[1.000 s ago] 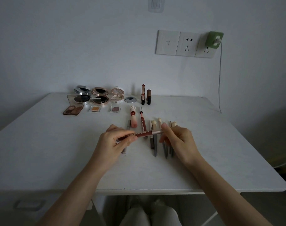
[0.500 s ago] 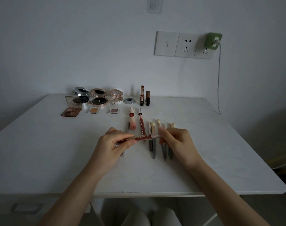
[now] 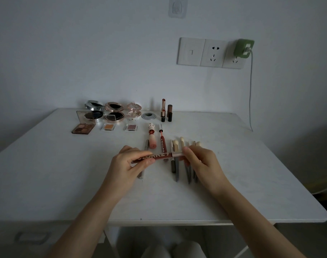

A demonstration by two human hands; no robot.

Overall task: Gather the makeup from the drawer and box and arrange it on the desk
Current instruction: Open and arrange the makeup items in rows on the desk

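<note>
The white desk (image 3: 47,174) bears open compacts (image 3: 114,113), eyeshadows (image 3: 108,127), upright lipsticks (image 3: 163,110) (all toward the back) and nearer brushes (image 3: 176,172).

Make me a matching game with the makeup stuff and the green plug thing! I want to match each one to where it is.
Things:
1. red-brown tube
2. green charger
3. eyeshadow palette
4. tall lipstick

Places:
A. plugged into the wall socket
B. standing upright at the back of the desk
C. held between the left hand and the right hand
D. lying open near the desk's back left corner

Pairs: 1-C, 2-A, 3-D, 4-B.
</note>
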